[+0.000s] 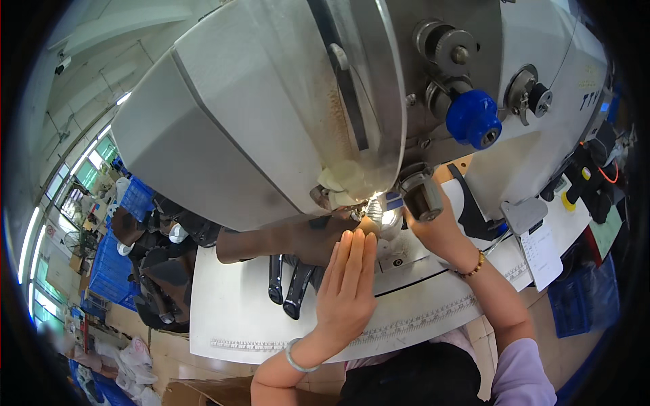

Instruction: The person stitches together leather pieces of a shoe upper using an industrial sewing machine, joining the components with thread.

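My left hand [347,298] lies with its fingers stretched out flat and close together. Its fingertips press at the edge of a brown leather-like piece [271,241], right below the lit needle area of a large white sewing machine [237,128]. That piece reaches out to the left over the white table [244,308]. On the far right side of the needle, my right hand [440,233] is placed close to the machine's foot; its fingers are mostly hidden behind a dark cylindrical fitting [421,193], so its grip does not show.
Two black handles [296,294] of a tool lie left of my left hand. A ruler strip [420,325] runs along the table's front edge. A paper sheet [542,256] hangs at the right. Blue crates [112,271] and dark brown pieces [162,284] stand at left.
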`<action>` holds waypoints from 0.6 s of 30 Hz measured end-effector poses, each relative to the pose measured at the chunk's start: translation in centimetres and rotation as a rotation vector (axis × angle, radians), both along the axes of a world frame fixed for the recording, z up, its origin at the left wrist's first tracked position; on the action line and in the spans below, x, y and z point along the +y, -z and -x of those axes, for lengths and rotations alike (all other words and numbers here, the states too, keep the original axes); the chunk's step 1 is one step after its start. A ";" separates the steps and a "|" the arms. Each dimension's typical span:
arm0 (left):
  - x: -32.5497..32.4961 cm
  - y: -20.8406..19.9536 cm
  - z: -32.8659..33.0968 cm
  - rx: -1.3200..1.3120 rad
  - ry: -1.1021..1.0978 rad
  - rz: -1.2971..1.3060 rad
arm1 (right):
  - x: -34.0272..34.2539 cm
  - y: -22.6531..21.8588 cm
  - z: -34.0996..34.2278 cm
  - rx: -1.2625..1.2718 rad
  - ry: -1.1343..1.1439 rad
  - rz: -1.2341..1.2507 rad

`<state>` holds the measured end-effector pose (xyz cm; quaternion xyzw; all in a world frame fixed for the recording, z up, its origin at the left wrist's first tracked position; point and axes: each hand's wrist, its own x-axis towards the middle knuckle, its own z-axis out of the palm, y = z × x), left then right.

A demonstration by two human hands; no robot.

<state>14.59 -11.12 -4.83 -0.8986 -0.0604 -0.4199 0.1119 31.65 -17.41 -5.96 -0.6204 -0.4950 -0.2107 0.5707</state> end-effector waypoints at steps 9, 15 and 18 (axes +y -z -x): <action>1.4 -0.3 0.5 -0.011 0.113 0.027 | 0.8 -0.2 -0.9 -0.197 -0.043 -0.028; 2.4 -0.4 0.1 -0.028 0.160 -0.004 | 0.7 0.4 -1.3 -0.160 -0.022 0.030; 2.9 -0.7 0.2 -0.018 0.175 -0.007 | 0.5 0.0 -1.2 -0.175 -0.025 -0.002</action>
